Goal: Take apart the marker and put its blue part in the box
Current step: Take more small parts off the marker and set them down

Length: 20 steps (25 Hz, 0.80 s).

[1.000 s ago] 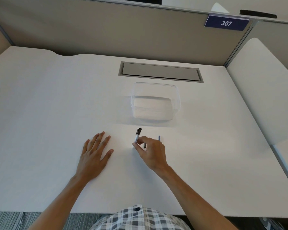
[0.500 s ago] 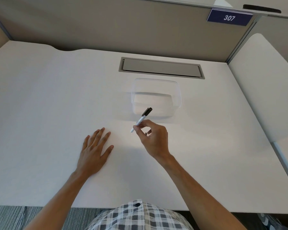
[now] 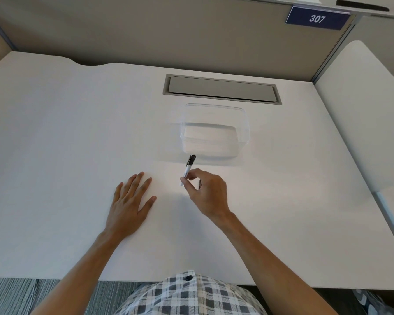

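Right hand (image 3: 206, 193) pinches marker (image 3: 188, 169) (left hand (image 3: 129, 204) flat).

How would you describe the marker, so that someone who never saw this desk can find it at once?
On the white desk, a clear box sits just in front of the grey hatch. Right at the box's near wall, the right hand pinches the marker. It is the only thin stick there: white barrel, black cap pointing at the box.
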Each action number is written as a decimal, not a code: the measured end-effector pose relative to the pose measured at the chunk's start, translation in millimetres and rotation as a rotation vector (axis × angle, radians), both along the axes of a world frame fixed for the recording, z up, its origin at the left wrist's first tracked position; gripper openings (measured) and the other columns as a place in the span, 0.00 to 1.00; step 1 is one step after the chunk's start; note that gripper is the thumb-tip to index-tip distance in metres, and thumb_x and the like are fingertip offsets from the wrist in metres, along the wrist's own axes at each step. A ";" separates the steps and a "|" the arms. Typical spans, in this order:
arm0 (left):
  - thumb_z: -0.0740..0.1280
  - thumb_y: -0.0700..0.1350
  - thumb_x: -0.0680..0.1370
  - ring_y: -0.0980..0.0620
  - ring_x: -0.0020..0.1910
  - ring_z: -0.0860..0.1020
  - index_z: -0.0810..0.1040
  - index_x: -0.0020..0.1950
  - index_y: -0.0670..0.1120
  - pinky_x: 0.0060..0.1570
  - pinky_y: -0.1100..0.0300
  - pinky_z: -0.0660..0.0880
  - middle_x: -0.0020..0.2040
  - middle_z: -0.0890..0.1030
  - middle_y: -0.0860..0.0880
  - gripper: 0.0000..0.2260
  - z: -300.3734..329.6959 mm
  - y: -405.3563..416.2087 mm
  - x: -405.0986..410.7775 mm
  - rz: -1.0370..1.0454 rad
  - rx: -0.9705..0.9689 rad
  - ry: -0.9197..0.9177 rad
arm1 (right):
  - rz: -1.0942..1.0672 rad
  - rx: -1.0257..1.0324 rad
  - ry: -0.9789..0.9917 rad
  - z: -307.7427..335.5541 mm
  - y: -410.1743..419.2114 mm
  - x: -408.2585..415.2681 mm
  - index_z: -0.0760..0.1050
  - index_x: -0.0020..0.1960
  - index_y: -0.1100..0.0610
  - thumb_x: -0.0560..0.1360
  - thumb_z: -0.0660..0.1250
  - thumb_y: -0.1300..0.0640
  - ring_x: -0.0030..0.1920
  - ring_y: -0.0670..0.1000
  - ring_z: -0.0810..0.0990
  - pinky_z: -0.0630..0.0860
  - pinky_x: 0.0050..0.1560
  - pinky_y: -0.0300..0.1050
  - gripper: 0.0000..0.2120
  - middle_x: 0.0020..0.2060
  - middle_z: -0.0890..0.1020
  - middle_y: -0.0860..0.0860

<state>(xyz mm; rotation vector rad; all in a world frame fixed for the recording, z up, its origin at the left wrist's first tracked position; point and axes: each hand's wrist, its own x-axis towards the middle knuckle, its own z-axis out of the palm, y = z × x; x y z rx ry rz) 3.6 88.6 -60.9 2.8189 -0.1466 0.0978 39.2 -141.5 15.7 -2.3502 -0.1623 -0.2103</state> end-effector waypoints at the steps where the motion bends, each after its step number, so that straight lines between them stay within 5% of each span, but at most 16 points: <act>1: 0.48 0.62 0.79 0.51 0.77 0.53 0.59 0.77 0.54 0.75 0.50 0.48 0.79 0.57 0.50 0.28 0.2 -0.1 0.0 0.000 -0.001 0.001 | -0.012 0.035 -0.038 5.5 0.2 0.9 0.82 0.44 0.49 0.74 0.71 0.49 0.30 0.32 0.73 0.62 0.35 0.28 0.04 0.41 0.86 0.43; 5: 0.48 0.62 0.79 0.51 0.77 0.54 0.59 0.77 0.54 0.74 0.50 0.48 0.78 0.57 0.50 0.28 -0.2 -0.4 0.2 0.003 0.000 -0.002 | -0.054 0.116 -0.207 19.8 4.4 3.8 0.82 0.42 0.50 0.74 0.71 0.49 0.28 0.33 0.70 0.66 0.34 0.32 0.05 0.40 0.86 0.42; 11: 0.48 0.62 0.79 0.51 0.77 0.54 0.59 0.77 0.53 0.75 0.50 0.48 0.79 0.57 0.51 0.28 -0.2 -0.3 -0.1 0.002 -0.002 -0.004 | 0.017 -0.077 -0.040 -21.7 9.6 -15.0 0.82 0.46 0.53 0.74 0.72 0.52 0.36 0.48 0.83 0.74 0.36 0.41 0.05 0.37 0.86 0.45; 15: 0.48 0.62 0.79 0.52 0.77 0.53 0.59 0.77 0.53 0.75 0.50 0.49 0.79 0.57 0.51 0.28 -0.7 -0.3 0.1 0.005 0.000 -0.002 | 0.008 -0.107 -0.040 -25.5 11.2 -12.3 0.83 0.45 0.53 0.74 0.72 0.52 0.35 0.52 0.82 0.73 0.36 0.43 0.05 0.37 0.86 0.45; 20: 0.48 0.63 0.79 0.51 0.77 0.53 0.59 0.77 0.53 0.75 0.49 0.49 0.79 0.57 0.51 0.28 -1.0 -0.2 0.6 0.004 -0.001 0.003 | -0.002 -0.054 -0.024 -11.1 5.6 -7.1 0.83 0.46 0.51 0.75 0.71 0.50 0.34 0.41 0.78 0.66 0.36 0.34 0.06 0.41 0.86 0.44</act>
